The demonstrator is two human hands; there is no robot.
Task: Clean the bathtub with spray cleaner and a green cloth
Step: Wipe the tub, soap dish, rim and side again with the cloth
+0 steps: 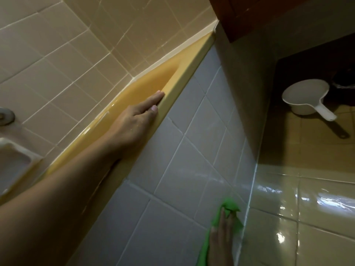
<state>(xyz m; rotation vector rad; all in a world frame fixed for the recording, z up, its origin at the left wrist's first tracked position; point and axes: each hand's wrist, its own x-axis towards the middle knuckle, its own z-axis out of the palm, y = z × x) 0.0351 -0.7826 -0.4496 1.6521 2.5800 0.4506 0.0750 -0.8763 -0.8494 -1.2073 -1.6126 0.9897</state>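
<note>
The yellow bathtub (184, 60) runs diagonally from the lower left to the upper middle, with a grey tiled outer side (172, 160) below its rim. My left hand (138, 118) rests flat on the rim, fingers straight, thumb over the outer edge. My right hand (221, 239) presses the green cloth (230, 208) flat against the tiled side, low down near the floor joint. No spray cleaner bottle is in view.
A white water dipper (305, 98) lies on the dark floor at the right. A wet, glossy tiled floor (307, 217) fills the lower right. A soap dish (13, 156) and a metal fitting (5, 116) are on the left wall. A brown cabinet (249, 14) hangs above.
</note>
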